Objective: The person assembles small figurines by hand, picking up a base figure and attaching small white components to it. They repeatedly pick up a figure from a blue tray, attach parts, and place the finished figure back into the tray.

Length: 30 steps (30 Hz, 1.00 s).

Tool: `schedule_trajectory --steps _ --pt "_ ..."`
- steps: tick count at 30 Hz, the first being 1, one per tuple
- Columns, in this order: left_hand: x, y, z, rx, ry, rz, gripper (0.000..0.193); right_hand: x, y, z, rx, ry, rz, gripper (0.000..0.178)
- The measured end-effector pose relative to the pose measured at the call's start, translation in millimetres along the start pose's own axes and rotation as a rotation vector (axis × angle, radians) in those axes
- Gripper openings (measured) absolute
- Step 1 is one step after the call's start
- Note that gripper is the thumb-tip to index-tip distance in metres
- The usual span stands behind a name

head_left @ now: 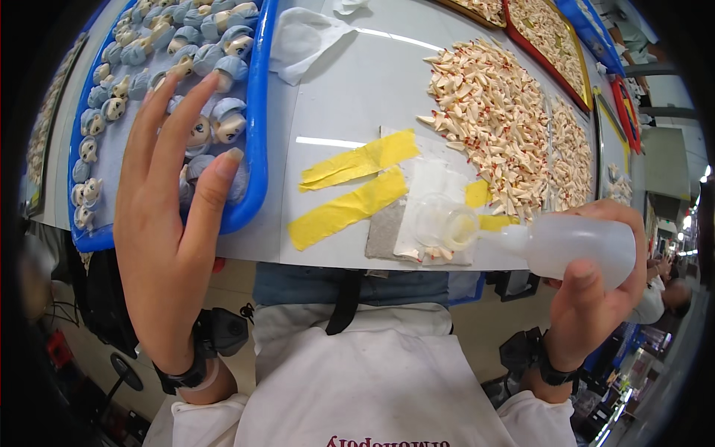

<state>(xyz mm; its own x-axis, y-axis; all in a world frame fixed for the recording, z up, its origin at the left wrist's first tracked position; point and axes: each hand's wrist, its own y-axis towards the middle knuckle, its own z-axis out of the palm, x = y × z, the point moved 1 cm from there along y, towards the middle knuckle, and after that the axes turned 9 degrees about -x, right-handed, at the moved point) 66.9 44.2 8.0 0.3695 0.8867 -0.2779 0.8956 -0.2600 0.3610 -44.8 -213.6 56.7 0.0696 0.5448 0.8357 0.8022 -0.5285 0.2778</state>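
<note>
My left hand [167, 179] is spread over the blue tray [257, 127], its fingers apart above small doll heads [228, 119] with blue-grey hair. It grips none of them that I can see; what lies under the palm is hidden. A translucent white squeeze bottle [577, 247] lies tilted sideways in my right hand [596, 287], fingers wrapped round its body. Its nozzle points left at a small clear cup [447, 223]. That cup stands on a folded white cloth [428, 186] over a grey pad [383, 231], near the table's front edge.
Two strips of yellow tape [350, 208] cross the table between tray and cloth. A large pile of small cream pieces with red ends [495, 112] spreads to the right. Behind it stands a red-rimmed tray [547, 59]. A crumpled clear plastic bag [305, 41] lies beside the blue tray.
</note>
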Motion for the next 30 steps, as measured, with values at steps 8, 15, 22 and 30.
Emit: schedule_trajectory --steps 8,15,22,30 --pt "0 2 -4 0.023 -0.083 -0.013 0.042 -14 8 -5 0.044 0.306 0.264 0.058" --pt "2 4 -5 -0.017 -0.151 0.006 0.041 -9 29 4 0.003 0.296 0.172 0.047" --pt "-4 20 2 -0.112 0.138 0.089 0.042 -5 89 21 0.31 0.107 -0.071 0.047" --pt "-2 21 -4 -0.057 -0.05 0.09 0.036 6 149 62 0.508 0.065 -0.177 0.037"
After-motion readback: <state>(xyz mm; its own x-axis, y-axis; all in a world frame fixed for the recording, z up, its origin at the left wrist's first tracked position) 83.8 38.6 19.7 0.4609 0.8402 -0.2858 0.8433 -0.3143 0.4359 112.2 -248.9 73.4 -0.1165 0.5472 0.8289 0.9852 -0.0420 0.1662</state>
